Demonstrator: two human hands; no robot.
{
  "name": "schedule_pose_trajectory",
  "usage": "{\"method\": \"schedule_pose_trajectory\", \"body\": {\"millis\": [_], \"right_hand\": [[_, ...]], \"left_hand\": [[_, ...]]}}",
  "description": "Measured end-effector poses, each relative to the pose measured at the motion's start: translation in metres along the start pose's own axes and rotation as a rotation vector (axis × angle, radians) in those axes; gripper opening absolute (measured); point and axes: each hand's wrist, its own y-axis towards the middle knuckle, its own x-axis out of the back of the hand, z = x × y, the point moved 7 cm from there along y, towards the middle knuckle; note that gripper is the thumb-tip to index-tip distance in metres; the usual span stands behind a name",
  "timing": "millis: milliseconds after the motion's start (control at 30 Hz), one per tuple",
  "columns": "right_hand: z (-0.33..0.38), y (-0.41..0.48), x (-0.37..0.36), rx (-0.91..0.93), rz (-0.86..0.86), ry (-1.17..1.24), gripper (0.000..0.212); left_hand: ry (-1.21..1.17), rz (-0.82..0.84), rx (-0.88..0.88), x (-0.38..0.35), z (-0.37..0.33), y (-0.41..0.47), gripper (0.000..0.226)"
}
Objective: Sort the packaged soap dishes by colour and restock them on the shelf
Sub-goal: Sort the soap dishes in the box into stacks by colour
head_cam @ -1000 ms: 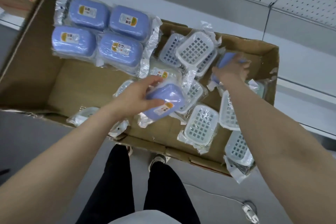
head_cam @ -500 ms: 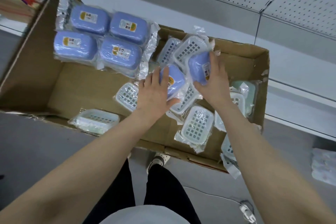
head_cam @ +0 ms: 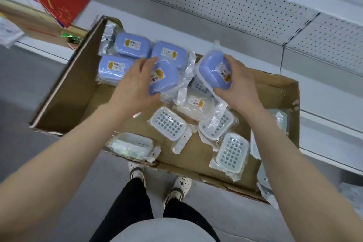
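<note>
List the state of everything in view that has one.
left hand: grips left blue dish, wrapped, label up.
right hand: grips right blue dish, wrapped, tilted.
blue group: three show, wrapped, labels up, box's far-left corner.
white dishes: wrapped, scattered.
cardboard box: open on top.

A blue plastic-wrapped soap dish (head_cam: 165, 78) is held in the left hand (head_cam: 135, 86), a second blue dish (head_cam: 213, 70) in the right hand (head_cam: 239, 82). White grid-topped wrapped dishes (head_cam: 169, 124) are strewn across the brown cardboard box (head_cam: 64, 92).
</note>
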Motion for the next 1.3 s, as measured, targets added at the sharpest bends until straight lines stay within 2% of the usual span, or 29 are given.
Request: {"method": "schedule_pose_trajectory", "body": {"millis": [133, 267, 567, 767, 900, 1067, 1300], "right_hand": [[0.064, 0.035, -0.038, 0.169, 0.097, -0.153, 0.090], [0.107, 0.068, -0.070, 0.204, 0.150, -0.294, 0.088], [0.127, 0.116, -0.114, 0.173, 0.218, -0.360, 0.086], [0.125, 0.112, -0.122, 0.129, 0.240, -0.369, 0.081], [0.122, 0.099, -0.108, 0.108, 0.184, -0.318, 0.077], [0.088, 0.055, -0.069, 0.040, 0.009, -0.206, 0.069], [-0.035, -0.032, -0.007, -0.130, -0.090, -0.257, 0.059]], "left_hand": [[0.168, 0.060, -0.074, 0.034, 0.085, 0.035, 0.087], [0.236, 0.140, -0.179, 0.039, 0.136, 0.082, 0.087], [0.183, 0.228, -0.369, 0.018, 0.159, 0.129, 0.081], [0.207, 0.250, -0.359, 0.006, 0.166, 0.123, 0.086], [0.220, 0.236, -0.348, 0.007, 0.158, 0.117, 0.084], [0.222, 0.163, -0.367, 0.014, 0.120, 0.110, 0.076], [0.036, 0.013, -0.527, -0.014, -0.020, 0.087, 0.059]]}}
